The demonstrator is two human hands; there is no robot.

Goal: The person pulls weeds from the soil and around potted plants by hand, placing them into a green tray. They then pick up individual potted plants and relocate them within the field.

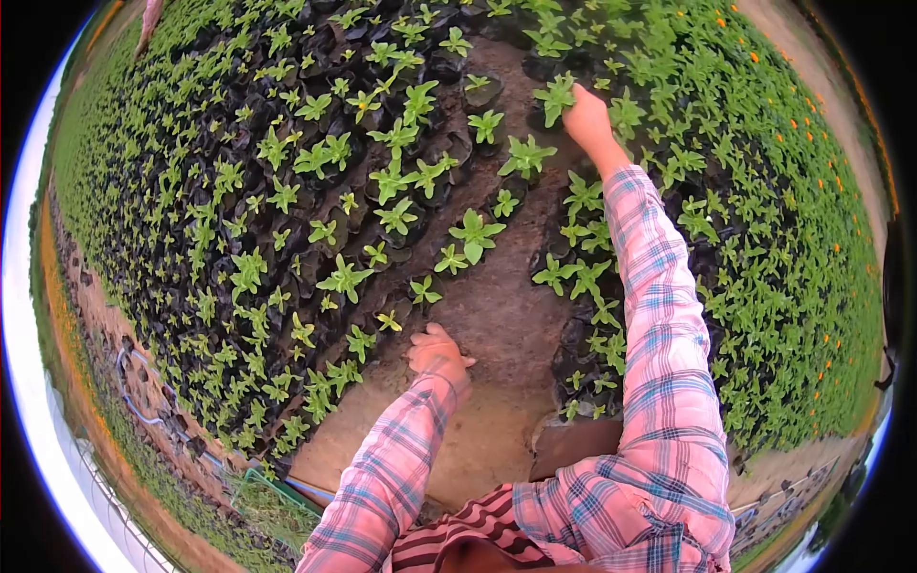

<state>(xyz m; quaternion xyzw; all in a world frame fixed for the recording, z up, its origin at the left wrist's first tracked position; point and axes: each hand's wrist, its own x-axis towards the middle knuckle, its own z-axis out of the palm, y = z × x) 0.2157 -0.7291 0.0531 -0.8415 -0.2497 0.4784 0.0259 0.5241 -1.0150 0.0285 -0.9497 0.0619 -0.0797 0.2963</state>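
Note:
My right hand point(587, 119) reaches far forward, closed at a leafy green seedling point(554, 100) on the right side of the bare soil strip. The leaves stick out left of my fingers; the seedling's base is hard to see. Close to my body, my left hand point(441, 353) is low over the brown soil point(506, 315), thumb apart from the fingers, with nothing visible in it. Just ahead of that hand stand a small yellowish seedling point(389, 322) and a green seedling point(425, 290). A larger seedling point(476, 235) grows between the two hands.
Dense rows of seedlings in black plastic bags point(315, 234) fill the left. More plants point(774, 277) with orange flowers cover the right. A green crate point(277, 492) holding grass sits at lower left, near a blue hose point(138, 406). Part of another person point(150, 21) shows at top left.

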